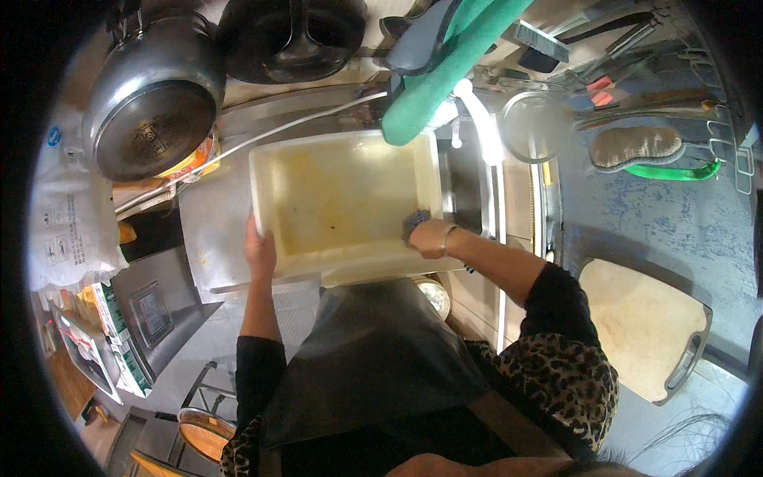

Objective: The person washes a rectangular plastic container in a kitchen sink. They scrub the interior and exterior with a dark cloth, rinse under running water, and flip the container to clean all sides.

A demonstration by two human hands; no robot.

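Note:
A large white rectangular plastic tub (351, 197) lies before me, its inside showing a yellowish residue and a small dark speck. My left hand (260, 250) grips its left wall near the lower left corner. Inside the tub, near its right wall, my right hand (430, 238) holds a dark scouring pad (416, 220) against the surface; the fingers partly hide the pad. Beyond the tub's right side stands a white faucet (480, 119). A green cloth-like item (441, 89) hangs over the tub's far right edge.
Dark pans hang at the upper left, one pan (155, 119) nearest the tub. A mesh strainer (536, 127) hangs right of the faucet. A cutting board (647, 328) leans at the right. A stool (205, 432) stands at the lower left, and a steel counter (217, 238) extends left of the tub.

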